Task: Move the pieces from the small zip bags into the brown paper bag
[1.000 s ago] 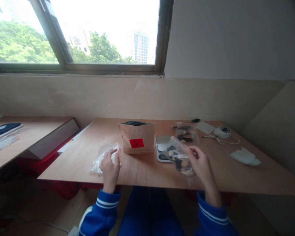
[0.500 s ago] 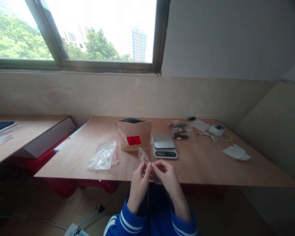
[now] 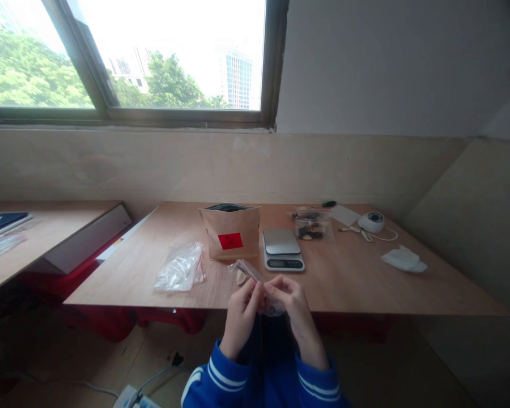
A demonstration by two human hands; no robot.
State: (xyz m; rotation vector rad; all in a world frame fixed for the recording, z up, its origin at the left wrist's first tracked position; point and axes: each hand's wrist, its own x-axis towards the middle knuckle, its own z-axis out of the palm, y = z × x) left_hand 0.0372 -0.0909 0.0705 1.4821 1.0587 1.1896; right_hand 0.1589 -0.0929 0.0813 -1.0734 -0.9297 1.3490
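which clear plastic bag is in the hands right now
The small clear bag at the near edge of the table, pinched between left hand and right hand. The empty bags by the brown pouch and the filled bags beyond the scale lie untouched.

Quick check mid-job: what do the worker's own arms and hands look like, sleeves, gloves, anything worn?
The left hand and right hand are bare: no gloves, and no ring or watch can be made out. Each arm wears a bright blue long sleeve, the left sleeve and right sleeve alike, with thin white stripes around the cuff.
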